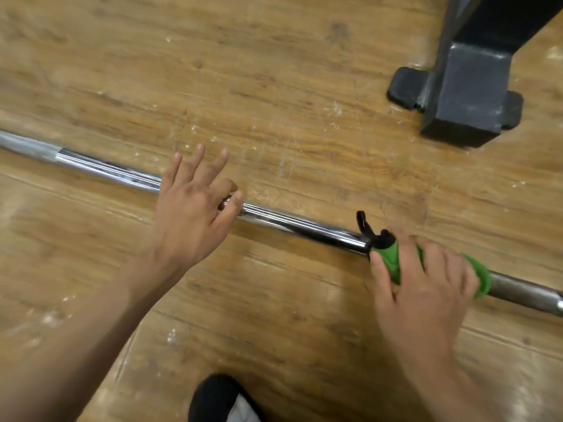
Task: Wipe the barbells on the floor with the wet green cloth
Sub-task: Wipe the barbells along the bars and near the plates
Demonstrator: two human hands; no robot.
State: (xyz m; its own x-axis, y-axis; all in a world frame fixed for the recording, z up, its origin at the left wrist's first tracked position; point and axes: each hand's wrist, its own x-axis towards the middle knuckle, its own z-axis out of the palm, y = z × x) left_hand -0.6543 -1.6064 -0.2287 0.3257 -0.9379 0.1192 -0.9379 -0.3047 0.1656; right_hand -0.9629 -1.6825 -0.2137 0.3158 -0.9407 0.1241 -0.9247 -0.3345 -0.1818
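barbell (304, 225) lies on the wooden floor (274, 86), likely heavy, stiff, slick chrome. left hand (195, 208) pinches its shaft, other fingers splayed; right hand (423, 281) grips the soft green cloth (387, 257) wrapped round it.

Six things, five kinds.
One long chrome steel barbell (298, 225); one green fabric cloth (388, 258); two bare hands, a left hand (189, 214) and a right hand (423, 287); one black metal frame foot (463, 95); one black rounded shape (213, 397) (shoe or knee, unclear).
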